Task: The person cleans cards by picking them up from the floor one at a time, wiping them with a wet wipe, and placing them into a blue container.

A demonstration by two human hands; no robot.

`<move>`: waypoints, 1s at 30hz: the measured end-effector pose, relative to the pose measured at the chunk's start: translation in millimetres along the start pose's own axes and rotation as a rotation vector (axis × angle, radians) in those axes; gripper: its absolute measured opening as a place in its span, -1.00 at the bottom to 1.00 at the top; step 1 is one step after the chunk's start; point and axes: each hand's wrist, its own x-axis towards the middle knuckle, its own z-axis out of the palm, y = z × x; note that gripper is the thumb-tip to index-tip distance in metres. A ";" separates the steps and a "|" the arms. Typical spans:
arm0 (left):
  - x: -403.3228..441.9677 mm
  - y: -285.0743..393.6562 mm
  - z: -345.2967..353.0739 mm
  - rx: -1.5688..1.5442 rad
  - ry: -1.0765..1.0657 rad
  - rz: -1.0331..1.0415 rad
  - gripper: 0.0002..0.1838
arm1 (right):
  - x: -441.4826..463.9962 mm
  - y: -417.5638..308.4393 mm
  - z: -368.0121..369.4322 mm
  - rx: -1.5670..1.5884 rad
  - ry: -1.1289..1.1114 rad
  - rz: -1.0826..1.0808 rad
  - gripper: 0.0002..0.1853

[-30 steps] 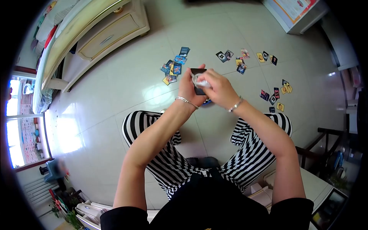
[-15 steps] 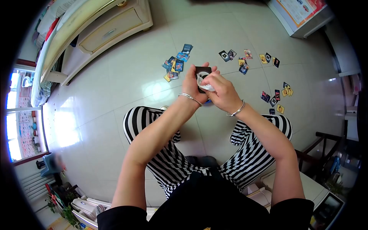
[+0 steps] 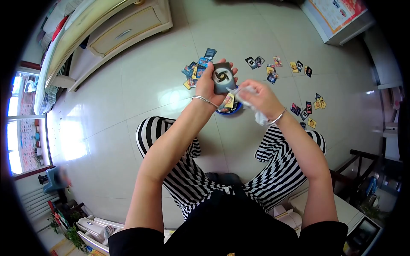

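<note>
My left hand (image 3: pixel 206 88) holds a dark trading card (image 3: pixel 223 77) face up, fingers behind it; a black-and-white swirl emblem shows on it. I cannot tell whether more cards lie under it. A crumpled white cloth or tissue (image 3: pixel 260 118) is gripped in my right hand (image 3: pixel 268 99), just right of the card's lower corner. Below my hands, a blue bowl (image 3: pixel 232 113) containing cards is partly covered by my left hand and wrist.
Loose blue and yellow cards (image 3: pixel 190 70) lie beyond my left hand. More cards are spread on the tiled floor (image 3: pixel 141 85) to the right, such as a yellow group (image 3: pixel 319 102). A cream drawer unit (image 3: pixel 128 34) stands at upper left.
The right hand with the white cloth has moved off the card, to the right and down. The card's emblem and the blue bowl are now more exposed.
</note>
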 end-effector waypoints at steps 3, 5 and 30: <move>-1.5 1.7 2.5 0.070 0.058 -0.003 -0.62 | 12.3 -0.9 -18.6 0.413 0.191 0.288 -0.80; -4.6 -3.8 4.1 0.170 0.093 -0.021 -0.70 | 12.9 -3.9 -13.4 0.489 0.191 0.306 -0.79; -19.5 -21.5 1.8 -0.072 -0.083 -0.228 -0.56 | 21.7 11.9 29.7 -0.787 0.253 -0.490 -0.85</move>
